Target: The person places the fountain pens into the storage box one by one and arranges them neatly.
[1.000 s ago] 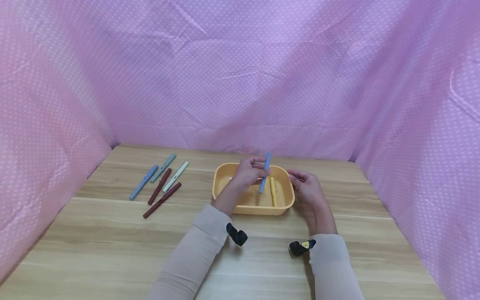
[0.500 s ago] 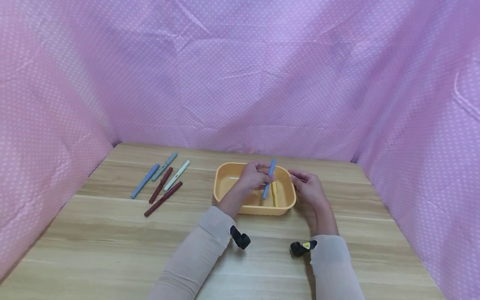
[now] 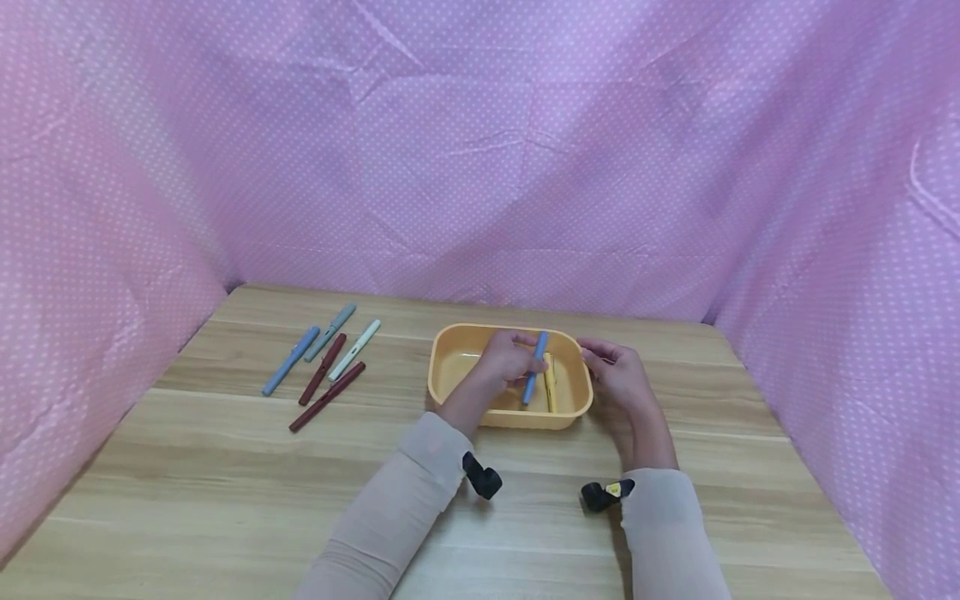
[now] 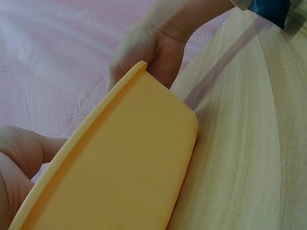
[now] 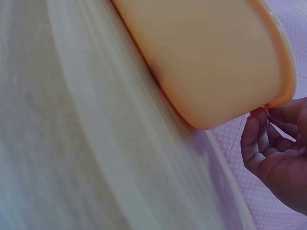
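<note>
Over the inside of a yellow plastic box (image 3: 517, 420), my left hand (image 3: 504, 360) pinches a blue pen (image 3: 531, 388) between thumb and fingers. The pen slants, its lower end down inside the box; whether it touches the bottom I cannot tell. A yellow pen (image 3: 551, 385) lies in the box just right of it. My right hand (image 3: 621, 377) grips the box's right rim with its fingertips, which the right wrist view shows at the rim's corner (image 5: 280, 100). In the left wrist view the box wall (image 4: 120, 153) hides the blue pen and most left fingers.
Left of the box, several pens lie on the wooden table (image 3: 225, 500): a blue pen (image 3: 291, 361), a grey-green pen (image 3: 330, 332), a pale mint pen (image 3: 355, 351) and dark red pens (image 3: 327, 397). Pink dotted cloth (image 3: 480, 167) encloses the table's back and sides.
My left hand has moved down and slightly right, lowering the blue pen from above the rim into the box. My right hand stays at the box's right rim.
</note>
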Demonstrator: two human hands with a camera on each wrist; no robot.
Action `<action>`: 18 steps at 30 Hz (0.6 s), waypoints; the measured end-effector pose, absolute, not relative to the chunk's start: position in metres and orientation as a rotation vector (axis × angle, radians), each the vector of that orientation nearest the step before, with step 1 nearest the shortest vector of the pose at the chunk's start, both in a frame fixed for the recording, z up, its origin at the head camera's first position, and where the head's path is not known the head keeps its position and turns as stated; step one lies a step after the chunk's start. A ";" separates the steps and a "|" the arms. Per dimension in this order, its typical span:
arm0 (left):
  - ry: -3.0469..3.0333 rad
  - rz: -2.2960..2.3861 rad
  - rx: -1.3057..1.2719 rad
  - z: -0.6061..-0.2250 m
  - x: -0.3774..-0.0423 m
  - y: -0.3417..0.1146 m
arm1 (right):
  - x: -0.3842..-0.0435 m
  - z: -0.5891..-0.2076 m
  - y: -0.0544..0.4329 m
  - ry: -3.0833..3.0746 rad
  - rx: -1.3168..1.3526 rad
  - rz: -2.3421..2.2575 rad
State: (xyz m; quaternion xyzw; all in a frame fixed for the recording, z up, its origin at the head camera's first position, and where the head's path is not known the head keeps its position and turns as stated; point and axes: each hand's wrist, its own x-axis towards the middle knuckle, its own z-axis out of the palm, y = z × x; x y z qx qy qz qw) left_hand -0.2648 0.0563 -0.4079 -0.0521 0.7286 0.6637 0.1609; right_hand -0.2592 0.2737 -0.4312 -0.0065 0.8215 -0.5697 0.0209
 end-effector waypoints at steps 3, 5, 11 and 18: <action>2.077 1.890 -0.152 -0.409 -0.264 0.056 | -0.259 -0.431 0.274 2.554 -0.028 -1.747; 2.076 1.886 -0.145 -0.409 -0.264 0.056 | -0.258 -0.431 0.274 2.551 -0.033 -1.747; 2.054 1.894 -0.137 -0.410 -0.264 0.056 | -0.258 -0.432 0.274 2.543 -0.032 -1.758; 2.064 1.890 -0.141 -0.411 -0.262 0.058 | -0.259 -0.434 0.274 2.527 -0.028 -1.784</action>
